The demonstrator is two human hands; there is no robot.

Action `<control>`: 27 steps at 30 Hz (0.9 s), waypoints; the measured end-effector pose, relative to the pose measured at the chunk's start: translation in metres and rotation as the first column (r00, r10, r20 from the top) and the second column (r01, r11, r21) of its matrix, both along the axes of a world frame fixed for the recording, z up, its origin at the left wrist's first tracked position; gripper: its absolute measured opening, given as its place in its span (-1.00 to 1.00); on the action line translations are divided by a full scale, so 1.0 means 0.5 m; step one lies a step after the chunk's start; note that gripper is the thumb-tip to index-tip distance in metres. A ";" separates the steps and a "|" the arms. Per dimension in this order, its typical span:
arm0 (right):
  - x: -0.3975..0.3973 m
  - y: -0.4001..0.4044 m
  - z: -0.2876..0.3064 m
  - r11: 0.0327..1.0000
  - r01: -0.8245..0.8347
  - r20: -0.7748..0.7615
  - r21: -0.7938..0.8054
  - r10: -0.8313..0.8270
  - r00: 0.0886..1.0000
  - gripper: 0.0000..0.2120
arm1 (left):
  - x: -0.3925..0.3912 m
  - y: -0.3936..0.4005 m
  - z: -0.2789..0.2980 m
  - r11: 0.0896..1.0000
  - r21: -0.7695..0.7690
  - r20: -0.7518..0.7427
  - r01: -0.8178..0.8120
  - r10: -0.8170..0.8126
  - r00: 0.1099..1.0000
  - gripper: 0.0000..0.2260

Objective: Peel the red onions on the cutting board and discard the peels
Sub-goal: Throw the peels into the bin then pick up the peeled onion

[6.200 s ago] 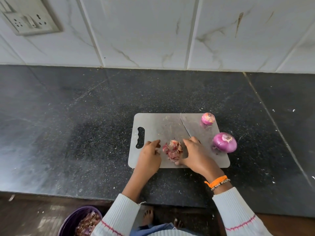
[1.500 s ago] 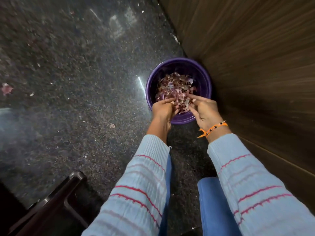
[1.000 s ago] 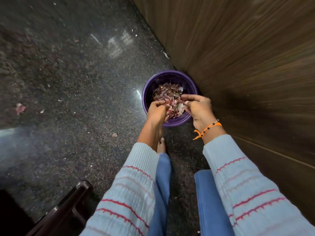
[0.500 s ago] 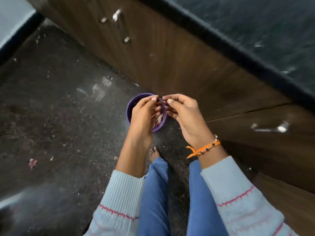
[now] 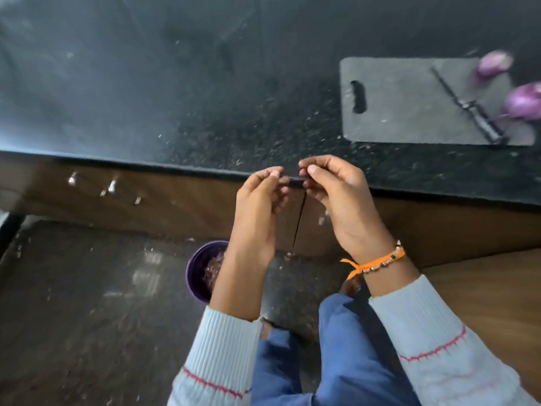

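Observation:
Two peeled red onions, a small one (image 5: 494,65) and a larger one (image 5: 524,102), sit at the right end of the grey cutting board (image 5: 404,106) on the counter. A purple bin (image 5: 195,272) holding onion peels (image 5: 213,269) stands on the floor, partly hidden behind my left forearm. My left hand (image 5: 257,212) and my right hand (image 5: 342,200) hover side by side in front of the counter edge. Their fingers are loosely curled, the fingertips nearly meet, and I see nothing held in either.
A knife (image 5: 468,108) lies diagonally across the board beside the onions. The black stone counter (image 5: 175,83) spreads to the left of the board. Brown wooden cabinet fronts (image 5: 146,206) run below its edge, above a dark speckled floor (image 5: 87,303).
The peels went from the board into the bin. My hands have since risen from the bin to counter-edge height, and the view has swung up to show the board again.

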State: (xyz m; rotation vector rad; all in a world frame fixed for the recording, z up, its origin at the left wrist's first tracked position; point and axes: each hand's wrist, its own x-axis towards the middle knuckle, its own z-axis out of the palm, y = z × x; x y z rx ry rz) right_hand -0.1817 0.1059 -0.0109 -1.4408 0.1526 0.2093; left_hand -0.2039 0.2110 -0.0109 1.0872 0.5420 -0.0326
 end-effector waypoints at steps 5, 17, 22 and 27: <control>0.033 -0.114 0.038 0.986 0.159 0.030 0.042 -0.161 0.987 -0.76 | 0.046 -0.107 0.045 0.986 0.014 0.058 0.167 -0.167 0.984 -0.82; 0.168 -0.424 0.068 0.912 0.276 0.166 -0.302 -0.235 0.958 -0.77 | 0.188 -0.368 0.079 0.882 0.184 0.074 0.435 -0.453 0.888 -0.76; 0.241 -0.556 0.050 0.603 0.393 0.320 -0.694 -0.231 0.919 -0.84 | 0.251 -0.466 0.043 0.780 0.442 0.071 0.442 -0.522 0.850 -0.82; 0.296 -0.638 0.012 0.412 0.293 0.257 -0.863 -0.142 0.956 -0.61 | 0.301 -0.537 -0.016 0.404 0.869 0.062 0.287 -0.663 0.746 -0.73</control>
